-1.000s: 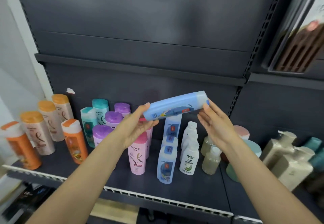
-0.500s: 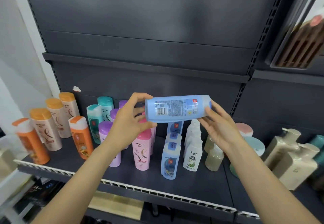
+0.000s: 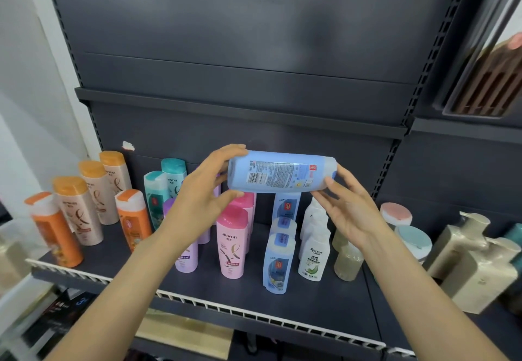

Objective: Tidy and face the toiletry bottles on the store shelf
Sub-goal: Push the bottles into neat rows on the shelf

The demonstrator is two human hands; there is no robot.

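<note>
Two hands hold one blue bottle (image 3: 281, 172) sideways in the air, above the rows on the shelf (image 3: 324, 301). Left hand (image 3: 202, 205) grips the base end w/ thumb under and fingers over; right hand (image 3: 351, 211) is mostly spread, fingertips steadying the cap end. Vs. a sec ago the bottle has rolled: front art was showing then, now the barcode and back label face out, and it sits level instead of tilted. So it's being checked/turned, not yet faced. My guess: it needs a half roll back and standing upright before it goes in.

Room: just below the hands is the blue row (image 3: 278, 259), front one close to the shelf lip, so I can't tell if a slot is free there (may have to go behind). Below the left wrist a pink bottle (image 3: 231, 245) stands close beside that row; below the right palm, white bottles (image 3: 314, 250), also tight. Toward the body from the hands, bare shelf runs to the white rail (image 3: 254, 317). Above the hands, the upper shelf edge (image 3: 240, 108) is well clear.
</note>
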